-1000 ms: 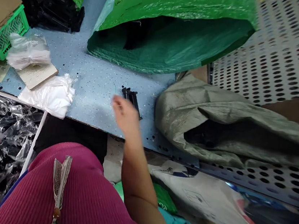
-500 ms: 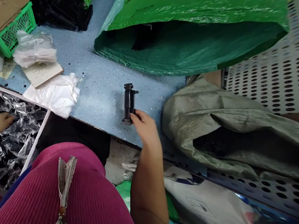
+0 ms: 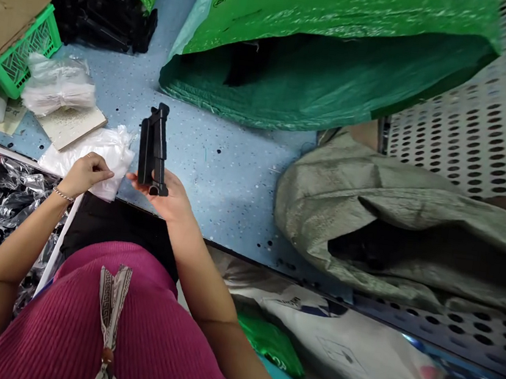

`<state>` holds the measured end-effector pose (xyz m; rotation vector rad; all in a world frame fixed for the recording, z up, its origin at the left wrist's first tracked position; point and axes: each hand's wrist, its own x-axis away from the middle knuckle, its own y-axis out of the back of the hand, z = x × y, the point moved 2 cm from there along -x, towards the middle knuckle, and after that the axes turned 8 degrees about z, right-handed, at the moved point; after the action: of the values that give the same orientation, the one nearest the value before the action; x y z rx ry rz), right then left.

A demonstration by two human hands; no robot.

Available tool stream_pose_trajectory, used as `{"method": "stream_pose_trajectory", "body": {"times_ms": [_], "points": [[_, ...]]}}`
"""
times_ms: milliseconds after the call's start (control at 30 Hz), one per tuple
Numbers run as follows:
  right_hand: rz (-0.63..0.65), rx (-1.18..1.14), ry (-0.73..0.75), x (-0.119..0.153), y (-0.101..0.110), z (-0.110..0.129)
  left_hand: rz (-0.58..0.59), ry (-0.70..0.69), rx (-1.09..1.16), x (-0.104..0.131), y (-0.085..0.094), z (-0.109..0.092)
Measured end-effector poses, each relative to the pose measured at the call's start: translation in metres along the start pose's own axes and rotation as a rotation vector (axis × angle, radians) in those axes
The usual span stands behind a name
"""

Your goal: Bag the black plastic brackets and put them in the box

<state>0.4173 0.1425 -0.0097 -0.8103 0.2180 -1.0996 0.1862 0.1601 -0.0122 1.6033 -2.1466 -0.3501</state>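
Gripping a bare black plastic bracket [image 3: 161, 147] in the right hand [image 3: 172, 199], pinching or merely touching white plastic bags [image 3: 118, 143] with the left hand [image 3: 83, 176] (cannot tell which), already film-wrapped pieces [image 3: 16, 203] left of both, unwrapped pieces [image 3: 104, 8] heaped beyond.

Black part [image 3: 162, 147], white plastic bags [image 3: 113, 146], white-speckled blue tabletop [image 3: 236, 175], ribbed magenta top [image 3: 66, 320], green sack [image 3: 339, 15], grey-green sack [image 3: 316, 197]

Single head-worn view, forward and steeply down at the blue tabletop [image 3: 240, 176].
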Motion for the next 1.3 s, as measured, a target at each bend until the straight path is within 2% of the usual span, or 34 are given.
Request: {"method": "stream_pose_trajectory", "body": {"times_ms": [100,200,300,367,433,500,600,667,733,800,867,1000,1067,1133,1233,1300], "points": [[0.068,-0.107,-0.019,-0.022,-0.014,-0.017,-0.037,0.078,0.115,0.006,0.006,-0.006],[-0.002,-0.081,-0.046,-0.035,-0.013,-0.035,-0.078,0.063,0.122,0.017,0.014,-0.018],[-0.039,-0.046,-0.056,-0.035,-0.005,-0.043,-0.106,-0.084,-0.082,0.031,0.029,-0.036],[-0.046,-0.048,-0.043,-0.031,-0.002,-0.043,-0.076,-0.188,-0.267,0.035,0.036,-0.045],[-0.06,-0.066,-0.025,-0.025,-0.001,-0.039,-0.031,-0.193,-0.326,0.033,0.037,-0.046],[-0.063,-0.1,0.002,-0.018,-0.004,-0.033,-0.015,-0.089,-0.204,0.024,0.032,-0.038],[-0.04,-0.119,0.054,-0.009,-0.01,-0.025,-0.005,0.109,0.131,0.01,0.012,-0.018],[-0.019,-0.093,0.063,-0.008,-0.012,-0.023,-0.003,0.177,0.285,0.005,-0.004,-0.007],[-0.009,-0.063,0.034,-0.011,-0.013,-0.026,-0.023,0.193,0.32,0.004,-0.014,-0.002],[-0.027,-0.043,-0.008,-0.016,-0.012,-0.033,-0.043,0.176,0.254,0.009,-0.014,-0.006],[-0.068,-0.032,-0.039,-0.022,-0.009,-0.041,-0.06,0.118,0.127,0.017,-0.006,-0.016],[-0.079,0.009,-0.05,-0.027,-0.004,-0.051,-0.089,-0.141,-0.277,0.034,0.023,-0.045],[-0.076,0.028,-0.038,-0.026,-0.002,-0.05,-0.047,-0.202,-0.529,0.036,0.031,-0.051],[-0.109,0.021,-0.018,-0.018,0.001,-0.045,0.027,-0.188,-0.675,0.034,0.032,-0.048],[-0.095,-0.089,-0.055,0.004,0.004,-0.035,0.093,-0.176,-0.552,0.025,0.026,-0.036],[0.025,-0.196,-0.185,0.021,0.003,-0.035,0.081,-0.18,-0.368,0.02,0.024,-0.027]]}}
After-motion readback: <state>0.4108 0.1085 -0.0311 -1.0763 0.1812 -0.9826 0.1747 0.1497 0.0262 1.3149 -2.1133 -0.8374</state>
